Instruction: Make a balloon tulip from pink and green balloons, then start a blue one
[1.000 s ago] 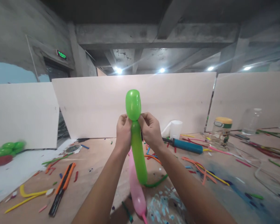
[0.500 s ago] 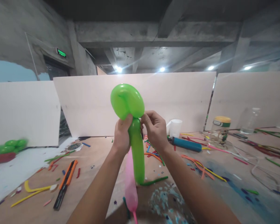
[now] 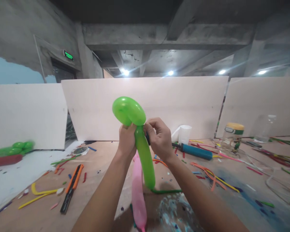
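Observation:
I hold a long green balloon (image 3: 145, 158) upright in front of me, above the table. My left hand (image 3: 127, 139) is closed round it just under a folded green bubble (image 3: 128, 110) at the top. My right hand (image 3: 159, 137) pinches the same joint from the right side. The balloon's uninflated green tail (image 3: 168, 191) trails onto the table. A pink balloon (image 3: 138, 196) hangs behind and below the green one, between my forearms.
The wooden table (image 3: 101, 167) is littered with several uninflated balloons and scraps. An orange-and-black utility knife (image 3: 72, 187) lies left, a teal hand pump (image 3: 195, 151) right, with a white cup (image 3: 185, 133), a yellow-lidded jar (image 3: 233, 135) and white partition boards (image 3: 145, 106) behind.
The top green bubble went from a single upright segment to a folded, doubled bubble leaning left. Both hands stayed at the joint and dropped slightly.

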`<action>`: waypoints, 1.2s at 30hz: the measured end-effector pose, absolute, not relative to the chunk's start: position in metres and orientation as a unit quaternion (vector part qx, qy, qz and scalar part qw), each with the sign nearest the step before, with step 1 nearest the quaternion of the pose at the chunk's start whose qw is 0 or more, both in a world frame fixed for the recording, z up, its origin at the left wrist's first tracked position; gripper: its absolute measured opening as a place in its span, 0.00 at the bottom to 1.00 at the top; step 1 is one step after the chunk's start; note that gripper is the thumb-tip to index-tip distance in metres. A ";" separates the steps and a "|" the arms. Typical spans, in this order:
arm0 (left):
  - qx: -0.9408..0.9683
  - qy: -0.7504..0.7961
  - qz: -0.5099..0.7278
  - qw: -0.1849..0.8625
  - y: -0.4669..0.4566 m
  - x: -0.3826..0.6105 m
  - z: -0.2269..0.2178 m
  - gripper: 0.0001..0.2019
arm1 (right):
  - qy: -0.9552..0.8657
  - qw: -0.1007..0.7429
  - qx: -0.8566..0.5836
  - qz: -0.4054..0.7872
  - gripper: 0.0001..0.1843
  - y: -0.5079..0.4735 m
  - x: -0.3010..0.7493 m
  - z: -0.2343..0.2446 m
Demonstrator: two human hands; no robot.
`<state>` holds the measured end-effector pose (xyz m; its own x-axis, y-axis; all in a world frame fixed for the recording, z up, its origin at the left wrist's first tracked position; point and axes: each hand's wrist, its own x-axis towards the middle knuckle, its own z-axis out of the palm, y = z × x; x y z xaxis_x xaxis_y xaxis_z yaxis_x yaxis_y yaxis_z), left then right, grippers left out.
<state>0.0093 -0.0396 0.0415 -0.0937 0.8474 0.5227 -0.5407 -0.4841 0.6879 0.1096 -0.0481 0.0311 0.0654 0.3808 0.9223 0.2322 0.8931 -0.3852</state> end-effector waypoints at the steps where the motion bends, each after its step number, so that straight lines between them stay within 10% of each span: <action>1: 0.479 0.161 0.704 0.499 -0.040 0.009 0.042 0.11 | -0.671 0.700 -0.228 0.086 0.08 -0.046 0.111 0.031; 18: 0.633 0.258 0.460 0.566 -0.043 -0.011 0.041 0.10 | -0.714 0.641 -0.240 0.151 0.05 -0.025 0.138 0.036; 30: 0.590 0.327 0.650 0.350 -0.024 0.001 0.029 0.11 | -0.759 0.513 -0.173 0.362 0.24 -0.040 0.159 0.046; 36: 0.605 0.249 0.682 0.327 -0.037 0.013 0.034 0.10 | -0.659 0.641 -0.198 0.340 0.09 -0.033 0.150 0.043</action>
<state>0.0129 -0.0373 0.0339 -0.0542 0.7473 0.6623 -0.1438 -0.6622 0.7354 0.1499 -0.0329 0.0430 -0.0995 0.6970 0.7102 -0.1744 0.6904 -0.7020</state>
